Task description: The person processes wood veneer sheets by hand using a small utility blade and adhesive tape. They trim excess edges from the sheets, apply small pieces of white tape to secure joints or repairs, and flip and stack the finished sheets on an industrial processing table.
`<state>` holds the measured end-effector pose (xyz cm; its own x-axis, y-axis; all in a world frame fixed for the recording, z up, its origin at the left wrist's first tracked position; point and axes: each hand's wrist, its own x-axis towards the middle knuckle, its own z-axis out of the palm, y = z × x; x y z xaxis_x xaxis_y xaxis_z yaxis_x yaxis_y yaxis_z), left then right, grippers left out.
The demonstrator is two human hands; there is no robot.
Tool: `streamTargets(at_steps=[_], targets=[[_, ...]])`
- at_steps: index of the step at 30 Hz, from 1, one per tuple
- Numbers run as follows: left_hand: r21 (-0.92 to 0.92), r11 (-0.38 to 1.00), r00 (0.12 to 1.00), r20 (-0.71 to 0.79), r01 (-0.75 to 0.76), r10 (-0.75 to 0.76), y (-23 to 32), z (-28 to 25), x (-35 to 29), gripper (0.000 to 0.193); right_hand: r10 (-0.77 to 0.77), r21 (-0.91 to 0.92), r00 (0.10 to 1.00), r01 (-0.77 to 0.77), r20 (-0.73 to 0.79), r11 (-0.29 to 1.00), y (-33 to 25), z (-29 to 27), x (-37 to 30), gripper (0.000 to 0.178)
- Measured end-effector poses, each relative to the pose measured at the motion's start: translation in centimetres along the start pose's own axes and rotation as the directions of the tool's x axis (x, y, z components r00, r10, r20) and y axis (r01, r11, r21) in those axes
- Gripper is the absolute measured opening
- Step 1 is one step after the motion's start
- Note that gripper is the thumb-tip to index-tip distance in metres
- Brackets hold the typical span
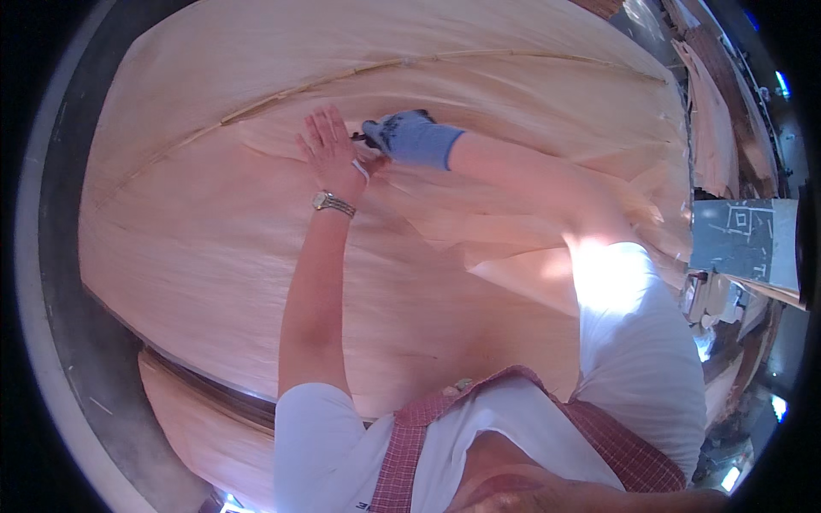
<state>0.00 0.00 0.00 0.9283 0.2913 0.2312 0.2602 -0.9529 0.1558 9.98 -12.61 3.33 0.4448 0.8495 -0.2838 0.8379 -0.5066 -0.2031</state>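
Veneer sheet (214, 239) spreads wide around left hand (329, 150) and right hand (410, 137).

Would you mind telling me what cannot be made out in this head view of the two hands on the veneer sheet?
- What the gloved right hand grips: only a small dark tip shows, too small to identify.
- Left hand palm contact: hidden beneath the hand itself.
- Veneer sheet near edge: covered by the person's sleeves.
- Stacks at right: bent and blurred at the rim.
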Motion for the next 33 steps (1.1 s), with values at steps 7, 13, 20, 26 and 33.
streamTargets(at_steps=[7, 13, 20, 26, 33], targets=[[-0.285, 0.958, 0.986, 0.142, -0.039, 0.083, -2.3, 1.7, 2.1, 0.122, -0.004, -0.065, 0.995, -0.002, -0.096, 0.998, 4.7, 0.9, -3.1, 0.03], [0.052, 0.995, 0.983, 0.168, -0.086, 0.077, 1.6, 1.6, 1.0, 0.097, 0.389, -0.141, 0.918, -0.376, 0.08, 0.916, 11.6, 3.8, -19.2, 0.031], [-0.243, 0.903, 0.916, 0.1, -0.355, 0.387, 17.3, 3.3, -4.7, 0.057, 0.369, -0.218, 0.927, -0.375, -0.069, 0.901, 11.7, 5.7, -21.4, 0.028], [-0.17, 0.908, 0.884, 0.216, -0.384, 0.414, 16.1, 3.4, -5.8, 0.072, 0.43, -0.079, 0.898, -0.437, -0.096, 0.896, 9.9, 7.6, -28.7, 0.029], [-0.103, 0.888, 0.868, 0.191, -0.447, 0.459, 16.5, 3.4, -4.7, 0.075, 0.662, -0.12, 0.748, -0.653, 0.048, 0.748, 10.0, 9.9, -38.1, 0.026]])
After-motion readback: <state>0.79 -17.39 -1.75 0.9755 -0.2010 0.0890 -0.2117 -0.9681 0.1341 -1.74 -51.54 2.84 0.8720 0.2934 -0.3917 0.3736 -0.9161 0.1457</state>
